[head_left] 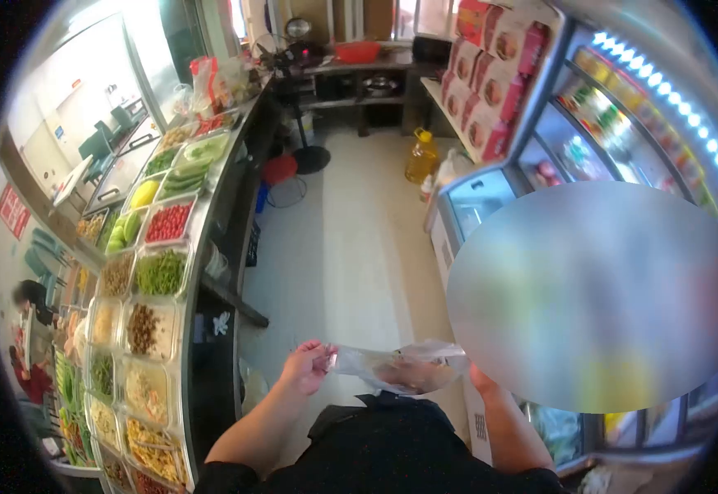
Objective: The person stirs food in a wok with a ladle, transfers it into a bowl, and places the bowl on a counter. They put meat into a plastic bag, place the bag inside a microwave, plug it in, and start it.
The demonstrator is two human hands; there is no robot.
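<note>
Holding a clear plastic bag [367, 361] up in front of the dark top [383, 445], over the floor [359, 206], and off the bench [202, 239], well apart from its aisle-side edge. Pinching the bag's left end between thumb and fingers of the left hand [308, 366], with that grip closed on the thin film. Reaching to the bag's opposite end with the right hand [484, 379]; cannot tell the opening of that grip, or any hold on the film, with the fingers mostly hidden by blur. Showing through the film, brownish-pink contents [420, 375], too indistinct to name. Lined along the bench's aisle-side edge, nearest the left hand: a container of brown pieces [146, 328], then farther along, chopped greens [161, 272] and small red produce [169, 222]. Judging by the pose, probably at the step of handling the bag between two hands. Seems to call for a steady pinch on the left, a sure hold on the right, and level support under the contents.
</note>
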